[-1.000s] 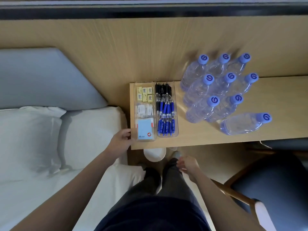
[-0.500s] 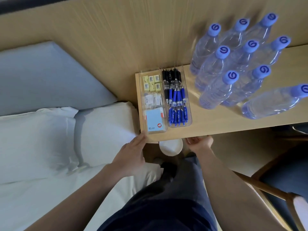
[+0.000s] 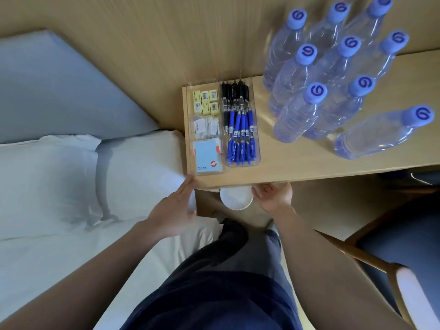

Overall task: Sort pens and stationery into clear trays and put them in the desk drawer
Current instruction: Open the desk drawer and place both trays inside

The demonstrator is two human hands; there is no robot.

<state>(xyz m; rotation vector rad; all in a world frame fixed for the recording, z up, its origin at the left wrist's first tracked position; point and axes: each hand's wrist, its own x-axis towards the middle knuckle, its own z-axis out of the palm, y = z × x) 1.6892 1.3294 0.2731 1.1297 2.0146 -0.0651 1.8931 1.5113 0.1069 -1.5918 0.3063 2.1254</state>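
Pens (image 3: pixel 240 129) lengthwise in clear tray (image 3: pixel 256 148) — blue ends nearest desk edge (image 3: pixel 309 178).

Dim cool light, soft blur, wide-angle bending, perhaps glare on bottles (image 3: pixel 295 108)

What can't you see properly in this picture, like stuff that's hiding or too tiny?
- Desk drawer: head view, hidden under the desk top, not seen.
- Right hand: fingertips tucked under the desk edge, so its grip is unclear.
- Print on the yellow boxes and the white packets in the left tray: too small.
- Rear water bottles: blurred, top ones cut off by the edge.
- White bowl: partly under the desk.
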